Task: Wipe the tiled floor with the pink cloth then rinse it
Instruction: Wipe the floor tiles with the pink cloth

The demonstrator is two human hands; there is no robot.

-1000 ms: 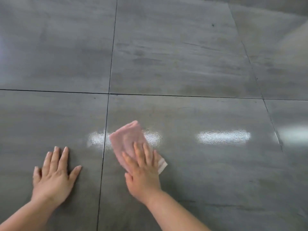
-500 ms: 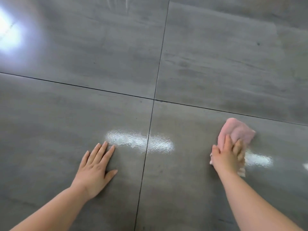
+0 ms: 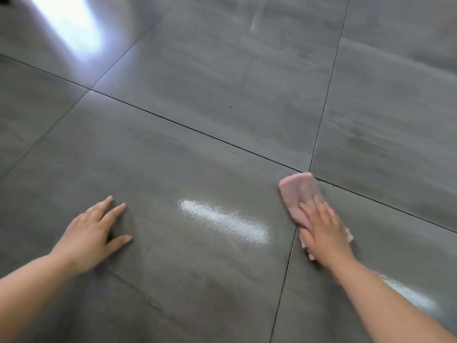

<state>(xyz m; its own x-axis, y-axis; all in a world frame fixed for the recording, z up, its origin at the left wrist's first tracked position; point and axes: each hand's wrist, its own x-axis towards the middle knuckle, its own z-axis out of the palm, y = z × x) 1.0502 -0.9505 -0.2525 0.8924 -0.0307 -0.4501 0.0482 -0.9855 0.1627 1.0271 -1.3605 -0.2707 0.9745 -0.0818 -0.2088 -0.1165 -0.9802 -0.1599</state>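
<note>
The pink cloth point(image 3: 299, 194) lies flat on the grey tiled floor point(image 3: 197, 144), right where four tiles meet at the right of the view. My right hand point(image 3: 322, 233) presses down on the cloth's near half with fingers spread, covering that part. My left hand point(image 3: 92, 233) rests flat on the tile to the left, fingers apart, holding nothing.
Large glossy grey tiles with dark grout lines fill the whole view. A bright light reflection point(image 3: 222, 221) gleams on the tile between my hands, and a larger glare point(image 3: 71, 26) sits at the far left.
My right hand has slid the cloth to the right, from near the left hand across the tile to the four-tile joint. The view has swung and tilted; my left hand stays planted.
</note>
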